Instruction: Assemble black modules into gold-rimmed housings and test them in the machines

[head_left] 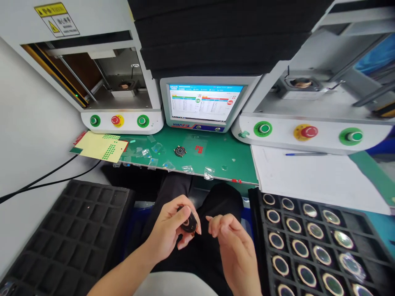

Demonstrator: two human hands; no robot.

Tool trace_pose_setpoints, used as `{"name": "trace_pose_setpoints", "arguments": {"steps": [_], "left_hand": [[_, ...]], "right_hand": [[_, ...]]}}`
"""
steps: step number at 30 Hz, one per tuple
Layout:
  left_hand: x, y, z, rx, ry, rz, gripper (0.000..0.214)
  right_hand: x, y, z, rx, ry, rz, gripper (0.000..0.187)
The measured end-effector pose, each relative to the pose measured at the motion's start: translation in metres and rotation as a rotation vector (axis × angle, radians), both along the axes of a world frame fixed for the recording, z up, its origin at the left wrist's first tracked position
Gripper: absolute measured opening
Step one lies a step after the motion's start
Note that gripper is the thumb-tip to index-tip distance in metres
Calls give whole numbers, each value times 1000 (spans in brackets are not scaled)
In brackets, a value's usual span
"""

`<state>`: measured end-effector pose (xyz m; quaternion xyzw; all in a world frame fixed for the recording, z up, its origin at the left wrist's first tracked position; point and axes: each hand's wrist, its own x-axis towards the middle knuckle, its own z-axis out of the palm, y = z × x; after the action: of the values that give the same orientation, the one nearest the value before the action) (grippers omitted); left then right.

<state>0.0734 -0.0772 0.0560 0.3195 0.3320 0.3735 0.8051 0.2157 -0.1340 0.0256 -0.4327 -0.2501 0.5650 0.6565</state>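
Observation:
My left hand point(168, 230) is closed round a round black watch case point(189, 223), its thumb lying over the face. The case is tilted above my lap, and the fingers hide part of it. Just to the right, my right hand point(233, 242) is apart from the case. Its fingers are curled in with the thumb pressed to them, and whatever they may hold is hidden. A second round watch case point(180, 151) lies on the green mat point(212, 158) beyond my hands.
At left is a black foam tray point(80, 230) with bare pockets; at right, another foam tray point(358, 222) holds several round watch pieces. A screen point(203, 102) stands between two press machines with buttons. Yellow sticker sheets point(98, 146), film scraps, white paper point(284, 172) and a pen point(305, 154) lie about.

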Motion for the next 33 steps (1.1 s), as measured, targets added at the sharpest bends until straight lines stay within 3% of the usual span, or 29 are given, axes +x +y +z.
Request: {"name": "trace_pose_setpoints", "arguments": {"steps": [5, 8, 14, 19, 25, 29, 33], "left_hand": [[7, -2, 4, -15, 80, 32, 47], [10, -4, 6, 26, 94, 11, 48], [10, -12, 6, 113, 139, -6, 43], [10, -17, 8, 171, 189, -11, 45], [13, -23, 11, 260, 231, -45, 44], [10, -28, 14, 435, 365, -45, 34], [6, -30, 17, 675, 465, -106, 25]], "right_hand": [[-8, -2, -8, 83, -168, -158, 14], [-16, 0, -10, 78, -130, -119, 18], [-35, -2, -7, 8, 8, 91, 30], [-45, -3, 9, -102, 47, 36, 36], [-38, -6, 13, -83, 4, 24, 35], [-33, -7, 16, -16, 31, 45, 28], [-32, -2, 28, 74, 78, -26, 16]]}}
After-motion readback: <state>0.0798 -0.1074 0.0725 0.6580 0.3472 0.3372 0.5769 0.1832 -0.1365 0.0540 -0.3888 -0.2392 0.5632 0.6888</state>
